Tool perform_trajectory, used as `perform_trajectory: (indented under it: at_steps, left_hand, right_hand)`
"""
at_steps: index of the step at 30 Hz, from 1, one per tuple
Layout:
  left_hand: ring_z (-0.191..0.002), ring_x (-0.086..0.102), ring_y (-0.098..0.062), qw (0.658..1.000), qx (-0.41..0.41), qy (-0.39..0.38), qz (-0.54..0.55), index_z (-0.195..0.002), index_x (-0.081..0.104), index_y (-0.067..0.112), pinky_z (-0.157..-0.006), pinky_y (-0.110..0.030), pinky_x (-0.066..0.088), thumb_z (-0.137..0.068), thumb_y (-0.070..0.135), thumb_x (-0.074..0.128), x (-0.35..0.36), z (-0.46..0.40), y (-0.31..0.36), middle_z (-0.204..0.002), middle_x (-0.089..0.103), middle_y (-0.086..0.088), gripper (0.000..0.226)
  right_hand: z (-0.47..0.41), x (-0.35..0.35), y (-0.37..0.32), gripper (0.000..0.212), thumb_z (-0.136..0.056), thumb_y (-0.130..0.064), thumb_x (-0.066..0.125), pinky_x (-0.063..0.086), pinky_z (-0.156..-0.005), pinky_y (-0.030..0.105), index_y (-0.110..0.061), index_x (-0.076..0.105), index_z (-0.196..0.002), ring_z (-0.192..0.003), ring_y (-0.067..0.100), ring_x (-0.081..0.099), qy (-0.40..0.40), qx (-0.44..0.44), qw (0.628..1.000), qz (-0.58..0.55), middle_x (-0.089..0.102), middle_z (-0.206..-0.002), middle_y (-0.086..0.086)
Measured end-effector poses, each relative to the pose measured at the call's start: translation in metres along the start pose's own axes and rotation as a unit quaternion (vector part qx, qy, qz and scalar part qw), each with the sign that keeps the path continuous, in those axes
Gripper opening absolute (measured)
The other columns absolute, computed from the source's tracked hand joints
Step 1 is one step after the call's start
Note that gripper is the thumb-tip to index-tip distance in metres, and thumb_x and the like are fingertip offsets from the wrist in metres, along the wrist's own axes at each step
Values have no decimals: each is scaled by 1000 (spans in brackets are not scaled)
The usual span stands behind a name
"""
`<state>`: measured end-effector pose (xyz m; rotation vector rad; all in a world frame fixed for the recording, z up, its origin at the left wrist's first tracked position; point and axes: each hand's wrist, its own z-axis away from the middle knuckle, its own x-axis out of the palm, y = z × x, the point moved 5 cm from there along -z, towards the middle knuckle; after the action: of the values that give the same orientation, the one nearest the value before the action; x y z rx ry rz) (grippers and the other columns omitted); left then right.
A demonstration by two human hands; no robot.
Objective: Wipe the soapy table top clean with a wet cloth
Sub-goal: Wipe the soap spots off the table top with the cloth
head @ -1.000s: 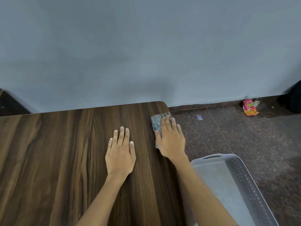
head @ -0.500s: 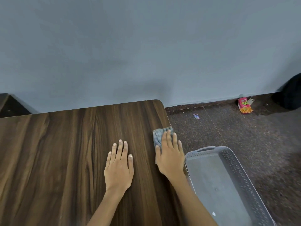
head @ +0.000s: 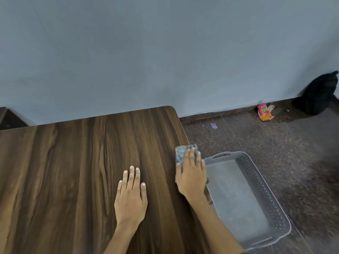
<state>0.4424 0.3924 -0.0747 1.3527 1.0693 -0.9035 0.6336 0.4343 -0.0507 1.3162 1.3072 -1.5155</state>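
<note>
A grey cloth [head: 183, 153] lies at the right edge of the wooden table [head: 73, 171], pressed flat under the right hand [head: 191, 177]. The left hand [head: 131, 197] rests flat, fingers straight, nearby. A grey plastic basket [head: 266, 195] sits on the floor beside the table.

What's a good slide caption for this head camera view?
Right hand presses a grey cloth at the wooden table's right edge; left hand rests flat.

A crumpled grey cloth [head: 181, 154] is seen at the right edge of the dark wood-grain worktop [head: 73, 171], its far part showing, the rest pressed flat under the right hand [head: 191, 177].
</note>
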Motion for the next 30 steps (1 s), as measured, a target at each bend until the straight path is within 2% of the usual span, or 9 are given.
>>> perform_trajectory:
  at_steps: [6,8,11,14,17,21,25,28,30]
  left_hand:
    - [-135,31,-23,1000,1,-14,4,-138,37,7,-107,-41,31,-92,37,17,-3,28,0,-145,38,-8,58]
    - [-134,31,-23,1000,5,-19,5,-138,37,7,-106,-41,31,-94,38,16,-4,40,-2,-144,38,-8,58]
    - [-135,29,-22,1000,6,-24,7,-138,35,8,-107,-40,29,-96,43,4,-6,62,-5,-145,37,-6,63]
    - [-136,28,-21,1000,7,-23,8,-139,35,8,-108,-40,29,-96,42,7,-6,81,-5,-145,36,-6,61]
    - [-137,25,-20,1000,2,-18,9,-139,34,8,-109,-39,28,-93,37,14,-7,97,-5,-147,34,-5,58]
    - [-137,23,-20,999,6,-32,4,-140,32,7,-109,-41,28,-93,28,28,-7,119,-5,-148,32,-7,52]
    - [-132,37,-25,999,10,-47,-2,-137,41,7,-104,-40,33,-96,34,13,-15,143,-4,-143,42,-7,57]
    - [-131,39,-25,998,19,-58,-11,-135,43,8,-103,-40,34,-98,38,1,-20,157,-4,-141,45,-8,64]
    - [-131,38,-25,998,19,-59,-14,-135,43,8,-103,-40,33,-98,38,0,-21,165,-6,-141,45,-8,64]
  right_hand:
    - [106,-4,-23,55,-91,-40,39,28,-113,35,-15,41,-140,-134,17,38,-30,-239,970,11,43,-144,0]
    - [143,-10,5,56,-90,-41,38,24,-110,35,-15,42,-140,-134,15,38,-19,-207,978,9,44,-144,-3]
    - [144,-14,49,57,-89,-39,33,27,-111,35,-10,44,-137,-132,20,41,15,-56,998,29,47,-141,3]
    - [107,-15,36,61,-89,-41,28,32,-106,41,-8,45,-137,-132,26,41,5,16,1000,20,45,-142,9]
    - [106,-10,0,57,-88,-38,33,34,-104,43,-10,48,-135,-130,24,43,-3,-62,998,18,48,-140,8]
    - [199,-10,-8,58,-88,-44,41,25,-112,37,-17,42,-140,-134,15,37,-63,-226,972,20,43,-144,-2]
    - [229,-24,48,57,-86,-38,38,27,-105,36,-12,51,-134,-132,16,40,-17,-126,992,21,49,-140,1]
    - [188,-25,67,61,-90,-40,26,26,-110,37,-7,38,-140,-134,24,38,-3,9,999,32,43,-144,8]
    - [160,-25,51,66,-91,-43,15,20,-112,40,-8,26,-146,-140,26,25,-31,27,999,18,30,-151,10]
